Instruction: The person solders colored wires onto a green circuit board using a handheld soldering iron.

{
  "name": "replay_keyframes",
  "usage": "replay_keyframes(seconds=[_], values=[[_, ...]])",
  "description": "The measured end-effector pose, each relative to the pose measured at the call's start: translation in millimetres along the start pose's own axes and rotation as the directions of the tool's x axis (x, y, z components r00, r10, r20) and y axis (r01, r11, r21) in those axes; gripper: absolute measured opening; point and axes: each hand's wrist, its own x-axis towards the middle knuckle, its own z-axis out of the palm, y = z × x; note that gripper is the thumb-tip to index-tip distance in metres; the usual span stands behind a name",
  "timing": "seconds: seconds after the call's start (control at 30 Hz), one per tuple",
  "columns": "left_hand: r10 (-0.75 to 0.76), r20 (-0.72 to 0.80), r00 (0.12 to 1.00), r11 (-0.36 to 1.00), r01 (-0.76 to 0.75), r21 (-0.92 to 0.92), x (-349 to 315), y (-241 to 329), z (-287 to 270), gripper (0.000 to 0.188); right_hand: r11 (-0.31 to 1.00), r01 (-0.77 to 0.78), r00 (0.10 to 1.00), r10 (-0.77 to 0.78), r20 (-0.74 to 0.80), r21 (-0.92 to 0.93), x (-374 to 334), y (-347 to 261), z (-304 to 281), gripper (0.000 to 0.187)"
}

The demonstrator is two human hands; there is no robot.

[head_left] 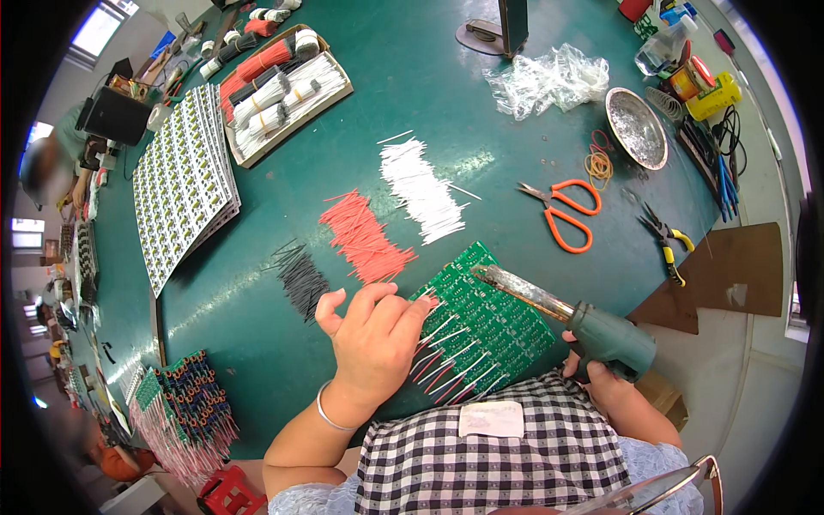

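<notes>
A green circuit board panel (515,335) lies before me, with several white and red wires (442,360) standing out along its near-left side. My left hand (373,343) bends over the panel's left edge, thumb and index finger pinched on what seems to be a thin wire, mostly hidden. In my right hand (601,382) is a green soldering gun (614,339), gripped by its handle. Its long metal tip points left over the panel's upper part. Beyond my left hand lie loose piles of black wires (302,281), red wires (365,236) and white wires (421,189).
Orange-handled scissors (571,227), pliers (665,240) and a metal bowl (611,124) lie to the right. Crumpled plastic (549,81) sits farther back. A carton (343,90) of wire bundles, stacked board sheets (184,167) and wired boards (193,395) occupy the left. Other people work at far left.
</notes>
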Motion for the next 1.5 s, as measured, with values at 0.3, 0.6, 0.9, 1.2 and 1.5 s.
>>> replay_keyframes(seconds=[0.3,0.6,0.9,1.2,1.5], values=[[0.022,0.002,1.000,0.999,-0.022,-0.047,-8.2,7.1,-0.1,0.013,0.909,0.039,0.984,0.038,0.176,-0.415,1.2,-15.3,-5.1,0.027],[0.033,0.016,0.999,0.996,-0.031,-0.082,-7.5,7.3,2.2,0.014,0.901,0.182,0.976,-0.115,0.187,-0.395,7.8,-11.9,3.6,0.031],[0.038,0.032,0.999,0.994,-0.035,-0.101,-7.4,5.6,3.3,0.013,0.917,0.101,0.984,-0.036,0.172,-0.386,4.5,-9.9,3.7,0.030],[0.028,0.029,0.999,0.994,-0.024,-0.106,-6.0,6.1,3.9,0.012,0.880,0.249,0.960,-0.171,0.221,-0.404,10.6,-8.0,4.1,0.033],[0.024,0.035,0.999,0.994,-0.020,-0.109,-5.4,6.3,2.2,0.014,0.995,0.034,0.994,-0.024,0.103,-0.092,1.1,-5.8,3.7,0.026]])
